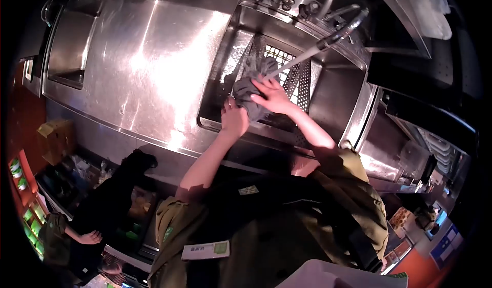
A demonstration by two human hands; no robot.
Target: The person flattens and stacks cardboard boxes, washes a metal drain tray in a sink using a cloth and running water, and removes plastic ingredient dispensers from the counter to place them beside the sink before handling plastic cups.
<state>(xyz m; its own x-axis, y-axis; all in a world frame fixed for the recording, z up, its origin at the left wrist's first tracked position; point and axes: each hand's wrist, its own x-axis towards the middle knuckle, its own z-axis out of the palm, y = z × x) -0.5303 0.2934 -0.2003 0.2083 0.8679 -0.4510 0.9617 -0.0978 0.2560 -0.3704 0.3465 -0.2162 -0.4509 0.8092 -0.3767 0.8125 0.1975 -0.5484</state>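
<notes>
Gray cloth [245,89]: in the head view I count one, bunched up inside the large sink [333,88], beneath both my hands.
Left hand [234,118]: fingers curled in around the cloth's near edge, gripping it.
Right hand [274,97]: half open, fingers spread over the cloth, thumb apart; whether it pinches the fabric I cannot tell.
Faucet spout [342,31]: one above this sink, a pale stream running from it to the cloth by my right fingers.
Rinsing: partway, I judge; the cloth is under the stream, not yet out of the sink. How clean it is, I cannot tell.
Sinks: two in sight, mine and a smaller sink [74,37] far along the counter [125,73].
</notes>
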